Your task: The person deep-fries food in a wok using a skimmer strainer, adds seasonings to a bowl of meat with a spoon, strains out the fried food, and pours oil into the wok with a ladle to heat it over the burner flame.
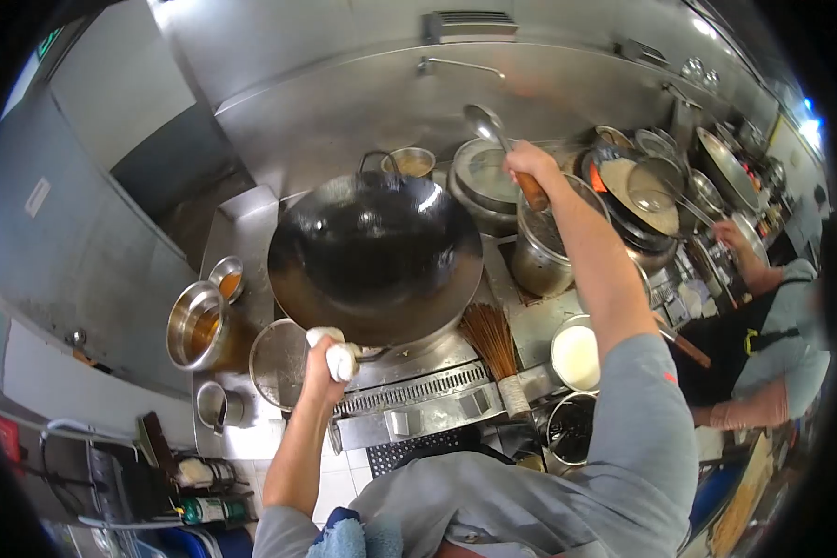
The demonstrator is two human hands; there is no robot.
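My left hand (318, 379) is closed round a folded white cloth (342, 359) at the near rim of a large dark wok (377, 251). The wok's near handle is mostly hidden by the cloth. The wok's inside looks wet and shiny, with no food visible in it. My right hand (532, 163) grips a ladle (484, 123) by its wooden handle, raised over the pots to the right of the wok. The ladle's metal bowl points up and to the left. A bamboo wok brush (489, 337) lies on the stove front between my arms.
Steel pots of orange liquid (195, 325) and a round strainer (277, 365) stand left of the wok. A tall pot (541, 256) and a bowl of white contents (577, 356) are at right. A co-worker's hand (730, 234) holds a skimmer (656, 186) over another wok.
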